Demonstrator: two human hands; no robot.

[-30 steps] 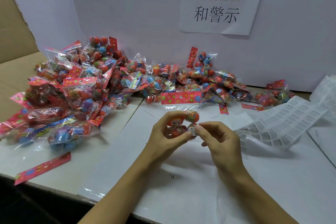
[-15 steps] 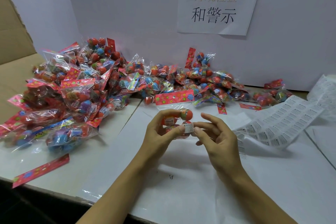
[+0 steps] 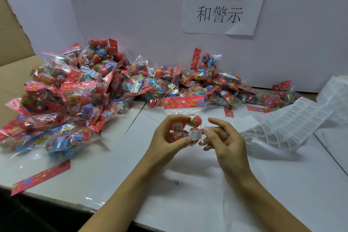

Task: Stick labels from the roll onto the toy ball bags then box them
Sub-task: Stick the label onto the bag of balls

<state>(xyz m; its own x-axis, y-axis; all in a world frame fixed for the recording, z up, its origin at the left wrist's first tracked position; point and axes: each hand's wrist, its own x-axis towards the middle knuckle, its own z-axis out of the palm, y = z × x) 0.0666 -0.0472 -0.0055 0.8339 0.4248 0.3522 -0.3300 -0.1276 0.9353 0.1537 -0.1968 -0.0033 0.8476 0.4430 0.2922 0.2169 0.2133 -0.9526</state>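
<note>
My left hand (image 3: 165, 137) grips a clear toy ball bag (image 3: 186, 124) with a red flowered header card, held above the white table. A white warning label (image 3: 195, 134) sits on the bag's front. My right hand (image 3: 224, 141) is just right of the bag, its fingertips at the label's edge, fingers loosely bent and slightly spread. A long label sheet (image 3: 290, 126) curls across the table to the right.
A big heap of toy ball bags (image 3: 79, 88) covers the left and back of the table (image 3: 207, 184). A loose red header strip (image 3: 40, 177) lies near the front left edge. A cardboard box flap (image 3: 11, 30) stands far left. A paper sign (image 3: 224, 2) hangs on the white backboard.
My right hand has pressed the label onto the bag and its fingers have loosened and spread away from it. The left hand has turned the bag slightly.
</note>
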